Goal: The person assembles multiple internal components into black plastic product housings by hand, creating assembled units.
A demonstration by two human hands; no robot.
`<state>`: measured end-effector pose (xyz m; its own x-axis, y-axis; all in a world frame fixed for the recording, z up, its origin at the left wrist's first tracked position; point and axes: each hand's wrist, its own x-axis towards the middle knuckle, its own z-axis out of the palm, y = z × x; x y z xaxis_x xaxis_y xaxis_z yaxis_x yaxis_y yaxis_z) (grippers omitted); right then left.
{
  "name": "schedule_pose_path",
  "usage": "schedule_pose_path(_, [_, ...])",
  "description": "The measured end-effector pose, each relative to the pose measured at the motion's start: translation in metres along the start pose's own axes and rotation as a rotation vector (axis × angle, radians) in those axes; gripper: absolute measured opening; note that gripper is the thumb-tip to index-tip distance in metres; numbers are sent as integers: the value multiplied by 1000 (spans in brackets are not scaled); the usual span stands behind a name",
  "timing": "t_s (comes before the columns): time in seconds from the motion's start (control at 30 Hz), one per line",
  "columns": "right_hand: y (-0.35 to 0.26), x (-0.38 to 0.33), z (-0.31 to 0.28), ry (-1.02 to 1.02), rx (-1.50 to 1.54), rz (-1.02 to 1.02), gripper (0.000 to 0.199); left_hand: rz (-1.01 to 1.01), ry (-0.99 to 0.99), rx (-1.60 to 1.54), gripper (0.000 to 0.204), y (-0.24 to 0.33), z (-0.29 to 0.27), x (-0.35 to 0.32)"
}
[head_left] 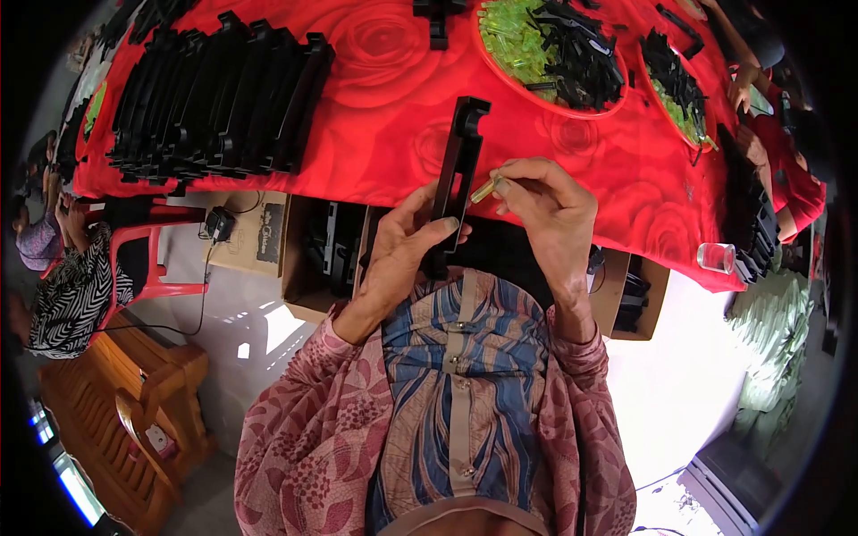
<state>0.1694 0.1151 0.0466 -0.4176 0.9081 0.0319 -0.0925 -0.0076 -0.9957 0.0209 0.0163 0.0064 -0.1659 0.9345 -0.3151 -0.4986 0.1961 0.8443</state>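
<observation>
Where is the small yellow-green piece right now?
In the head view, the small yellow-green piece is pinched in the right hand at centre frame, right beside the long black plastic part held upright by the left hand, over the red table's near edge.

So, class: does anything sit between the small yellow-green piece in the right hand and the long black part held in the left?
Nothing visible does. The right hand holds the yellow-green piece right beside the black part, gripped by the left hand.

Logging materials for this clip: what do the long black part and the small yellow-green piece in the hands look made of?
Long black part: likely moulded plastic, matte, uniform colour with a notched end. Yellow-green piece: probably translucent plastic, slightly glossy; too small to be sure.
</observation>
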Motion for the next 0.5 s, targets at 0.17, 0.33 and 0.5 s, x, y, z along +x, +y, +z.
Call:
schedule_pose_path(0.17, [1,-4,4,-41,-111,-72,13,69,63,49,50,-3,9,-4])
schedule_pose_path(0.33, [13,-6,11,-23,-292,-234,12,180,155,121,43,-25,7,3])
schedule_pose_path(0.5, [21,-8,20,41,-326,-336,11,312,247,379,26,-39,0,9])
